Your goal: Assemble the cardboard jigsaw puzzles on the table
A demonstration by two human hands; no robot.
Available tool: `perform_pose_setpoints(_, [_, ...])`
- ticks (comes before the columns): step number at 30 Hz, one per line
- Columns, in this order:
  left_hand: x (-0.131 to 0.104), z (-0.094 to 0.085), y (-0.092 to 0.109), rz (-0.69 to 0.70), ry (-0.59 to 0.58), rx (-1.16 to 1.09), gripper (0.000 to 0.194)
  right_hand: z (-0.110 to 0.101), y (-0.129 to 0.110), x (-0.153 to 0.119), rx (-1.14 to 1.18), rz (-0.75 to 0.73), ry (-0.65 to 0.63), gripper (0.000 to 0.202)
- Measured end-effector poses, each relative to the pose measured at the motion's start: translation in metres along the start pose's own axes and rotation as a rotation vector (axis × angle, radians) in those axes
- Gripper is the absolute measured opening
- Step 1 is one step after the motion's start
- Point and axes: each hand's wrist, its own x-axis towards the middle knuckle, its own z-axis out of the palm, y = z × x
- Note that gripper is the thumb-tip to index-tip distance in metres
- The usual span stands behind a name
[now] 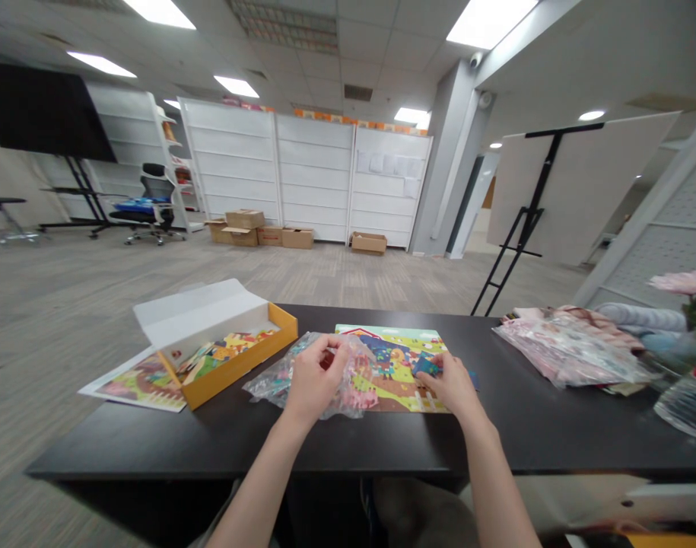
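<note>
Nearest me, both my bare forearms reach over the front edge of a glossy black tabletop. My right hand pinches a small flat blue printed piece between thumb and fingers, over the right part of a bright, rectangular farm-scene picture board. My left hand is curled with thumb and forefinger close together, over a crumpled clear plastic bag; I cannot tell whether it grips the film. The bag overlaps the board's left part, so a tug on it could, I judge, drag the board or scatter loose pieces, and its glare could hide a small one. A loose pinch could drop the blue piece. To my left, an open yellow cardboard box with a white lid holds colourful printed pieces and overlaps a printed picture sheet; a knock from my elbow might spill it. To my right lie pink textiles in clear plastic. Beyond, brown cardboard cartons stand before white shelving panels, where white paper sheets hang, their print too small to read. I can make out no brand or label.
</note>
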Motion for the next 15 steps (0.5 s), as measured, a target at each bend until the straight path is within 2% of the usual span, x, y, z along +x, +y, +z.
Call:
perform_pose_setpoints(2, [0.0, 0.0, 0.001, -0.008, -0.002, -0.005, 0.023, -0.005, -0.004, 0.0, 0.181, 0.045, 0.021, 0.025])
perform_pose_setpoints(4, [0.0, 0.0, 0.002, -0.012, -0.001, -0.009, 0.023, -0.011, -0.015, -0.003, 0.427, 0.073, -0.035, 0.027])
perform_pose_setpoints(8, [0.0, 0.0, 0.003, -0.009, 0.005, -0.001, 0.022, -0.015, -0.058, -0.019, 0.881, 0.032, -0.347, 0.043])
perform_pose_setpoints(11, [0.001, -0.001, 0.003, -0.009, 0.012, 0.01, 0.021, -0.005, -0.096, -0.035, 0.96, 0.013, -0.566, 0.042])
perform_pose_setpoints(15, [0.001, 0.0, 0.004, -0.008, 0.014, 0.012, 0.021, 0.018, -0.135, -0.047, 1.134, 0.003, -0.61, 0.039])
